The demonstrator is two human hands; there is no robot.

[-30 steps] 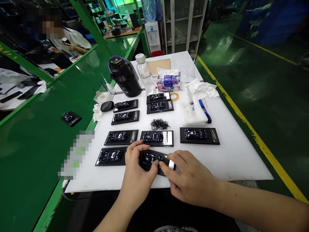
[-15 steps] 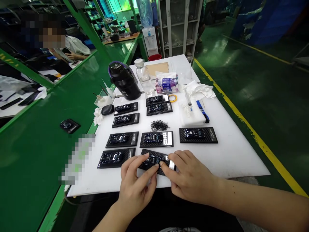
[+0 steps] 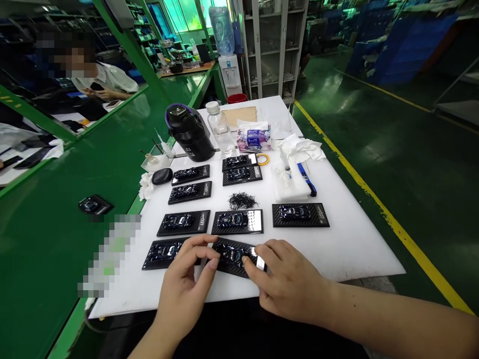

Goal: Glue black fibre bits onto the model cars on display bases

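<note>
White board (image 3: 337,249): tray (image 3: 151,162) holds sticks (image 3: 149,155); left hand (image 3: 183,284), right hand (image 3: 288,284) hold plaque (image 3: 234,254).

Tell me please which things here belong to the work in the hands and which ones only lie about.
In the work: front car plaque, touched by left hand and right hand; probably the other car plaques too.
Lying about: black flask, water bottle, tissue pack, tape roll, blue-handled tool.
</note>
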